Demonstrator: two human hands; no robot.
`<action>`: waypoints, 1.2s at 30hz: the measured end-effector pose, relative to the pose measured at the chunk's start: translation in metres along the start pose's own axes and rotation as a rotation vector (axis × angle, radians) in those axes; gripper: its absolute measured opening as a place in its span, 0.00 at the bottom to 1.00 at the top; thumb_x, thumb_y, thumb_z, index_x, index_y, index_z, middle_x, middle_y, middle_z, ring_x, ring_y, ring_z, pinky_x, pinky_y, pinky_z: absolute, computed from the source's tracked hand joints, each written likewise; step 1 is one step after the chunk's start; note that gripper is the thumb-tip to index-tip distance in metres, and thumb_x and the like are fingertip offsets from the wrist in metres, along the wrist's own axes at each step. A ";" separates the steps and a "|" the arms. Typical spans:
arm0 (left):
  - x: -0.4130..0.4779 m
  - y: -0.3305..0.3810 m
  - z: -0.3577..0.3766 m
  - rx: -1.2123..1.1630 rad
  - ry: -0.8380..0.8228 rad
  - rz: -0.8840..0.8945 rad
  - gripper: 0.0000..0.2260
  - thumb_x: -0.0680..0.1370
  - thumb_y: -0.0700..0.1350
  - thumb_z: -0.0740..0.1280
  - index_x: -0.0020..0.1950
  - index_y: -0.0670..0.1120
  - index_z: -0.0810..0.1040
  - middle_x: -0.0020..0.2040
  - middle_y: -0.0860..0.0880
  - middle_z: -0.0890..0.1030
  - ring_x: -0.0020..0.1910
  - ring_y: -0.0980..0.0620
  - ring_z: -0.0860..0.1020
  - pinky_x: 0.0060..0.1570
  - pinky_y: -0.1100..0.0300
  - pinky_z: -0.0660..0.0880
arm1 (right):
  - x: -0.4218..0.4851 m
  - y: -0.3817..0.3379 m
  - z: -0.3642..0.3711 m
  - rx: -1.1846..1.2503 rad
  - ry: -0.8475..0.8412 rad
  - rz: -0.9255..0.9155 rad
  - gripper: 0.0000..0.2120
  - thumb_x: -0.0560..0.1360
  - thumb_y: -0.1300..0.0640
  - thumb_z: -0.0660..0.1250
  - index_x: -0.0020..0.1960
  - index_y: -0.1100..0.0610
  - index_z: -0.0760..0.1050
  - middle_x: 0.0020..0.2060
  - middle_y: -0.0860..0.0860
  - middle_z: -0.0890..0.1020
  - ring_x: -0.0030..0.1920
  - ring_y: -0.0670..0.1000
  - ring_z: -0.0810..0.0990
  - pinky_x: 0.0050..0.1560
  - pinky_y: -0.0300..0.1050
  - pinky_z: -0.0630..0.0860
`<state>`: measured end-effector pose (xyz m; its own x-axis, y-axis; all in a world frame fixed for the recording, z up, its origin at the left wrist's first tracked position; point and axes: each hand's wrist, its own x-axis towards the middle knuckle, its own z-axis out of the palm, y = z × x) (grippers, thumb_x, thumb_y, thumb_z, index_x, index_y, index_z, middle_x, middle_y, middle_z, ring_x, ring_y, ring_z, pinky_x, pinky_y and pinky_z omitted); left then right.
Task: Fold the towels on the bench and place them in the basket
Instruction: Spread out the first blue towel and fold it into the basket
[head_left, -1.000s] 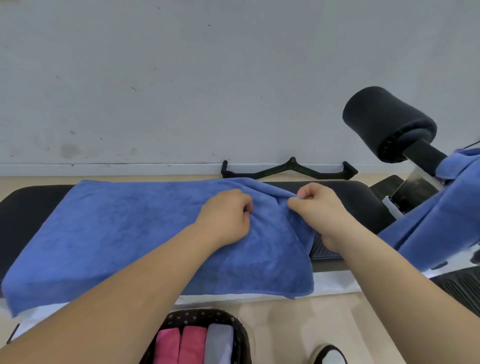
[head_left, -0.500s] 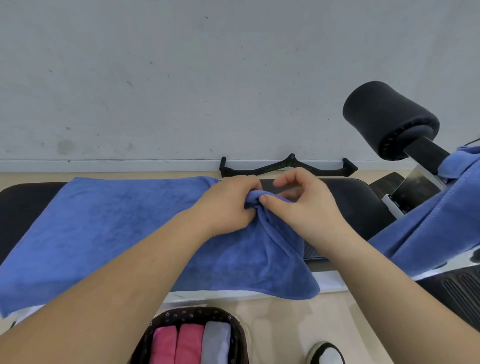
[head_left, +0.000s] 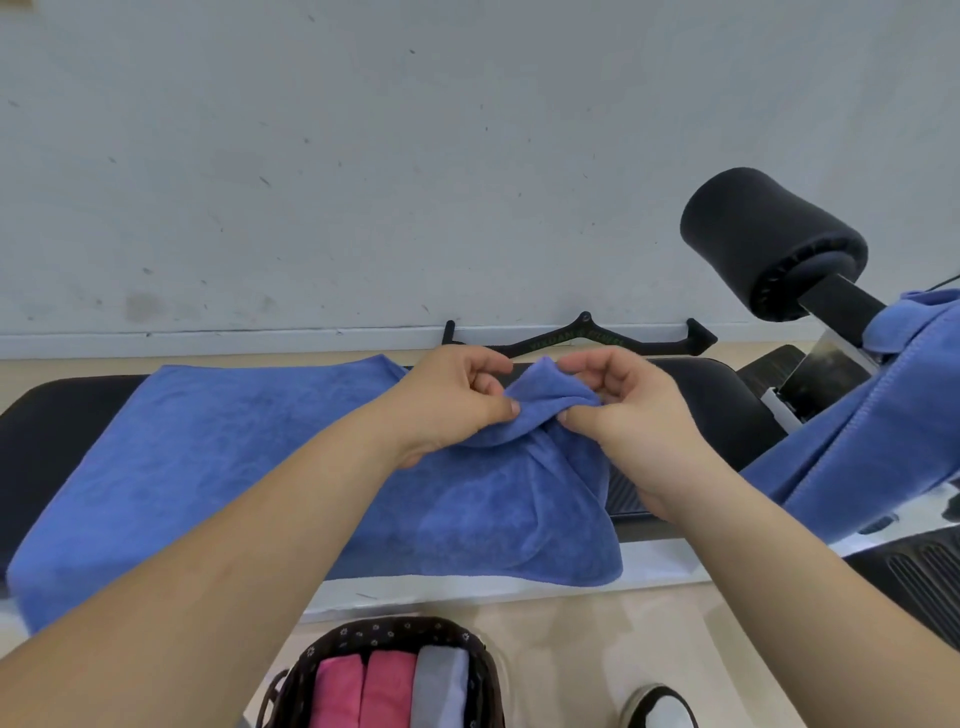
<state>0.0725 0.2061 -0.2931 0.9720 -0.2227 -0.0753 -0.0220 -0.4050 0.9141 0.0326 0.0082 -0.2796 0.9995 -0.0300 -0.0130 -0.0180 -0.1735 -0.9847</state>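
Hands: pinching a raised corner of the blue towel (head_left: 234, 467) from both sides, left hand (head_left: 457, 400) with thumb and forefinger, right hand (head_left: 623, 415) likewise. Lying spread across the black bench (head_left: 62, 415), near edge hanging over the front. Standing on the floor below: basket (head_left: 387, 630) holding two pink folded towels (head_left: 363, 691) and a grey one (head_left: 441, 686). Draping at right: second blue towel (head_left: 872, 431).

Black padded surface (head_left: 67, 415) runs left to right before wall. Blue towel (head_left: 234, 467) spread across most of it, near edge hanging over front, right end bunched up off padding. Second blue towel (head_left: 872, 431) draped over frame at right end. Beige floor (head_left: 571, 623) below: dotted basket (head_left: 384, 629) just in front, black handle bar (head_left: 576, 335) by wall.
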 end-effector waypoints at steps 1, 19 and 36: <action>-0.001 0.000 0.000 0.062 0.018 0.018 0.12 0.78 0.41 0.73 0.61 0.49 0.83 0.36 0.57 0.80 0.36 0.60 0.77 0.41 0.66 0.73 | 0.000 0.000 0.000 0.024 0.029 -0.009 0.20 0.73 0.72 0.72 0.58 0.53 0.81 0.48 0.51 0.87 0.49 0.50 0.87 0.51 0.45 0.85; 0.111 0.060 0.045 0.541 0.274 0.224 0.06 0.78 0.46 0.65 0.49 0.54 0.82 0.49 0.54 0.84 0.50 0.48 0.81 0.55 0.47 0.79 | 0.004 0.027 -0.054 0.057 0.001 0.343 0.12 0.80 0.53 0.69 0.54 0.63 0.80 0.45 0.60 0.86 0.41 0.54 0.84 0.41 0.52 0.83; 0.113 0.053 0.123 0.688 0.000 0.120 0.17 0.79 0.55 0.67 0.36 0.46 0.75 0.35 0.50 0.76 0.38 0.48 0.77 0.37 0.55 0.75 | 0.001 0.051 -0.091 -0.493 0.191 0.296 0.10 0.79 0.59 0.68 0.49 0.67 0.80 0.45 0.65 0.83 0.40 0.58 0.81 0.48 0.60 0.83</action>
<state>0.1524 0.0505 -0.3025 0.9536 -0.3008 0.0100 -0.2720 -0.8473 0.4561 0.0307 -0.0898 -0.3139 0.9281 -0.3152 -0.1979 -0.3512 -0.5652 -0.7465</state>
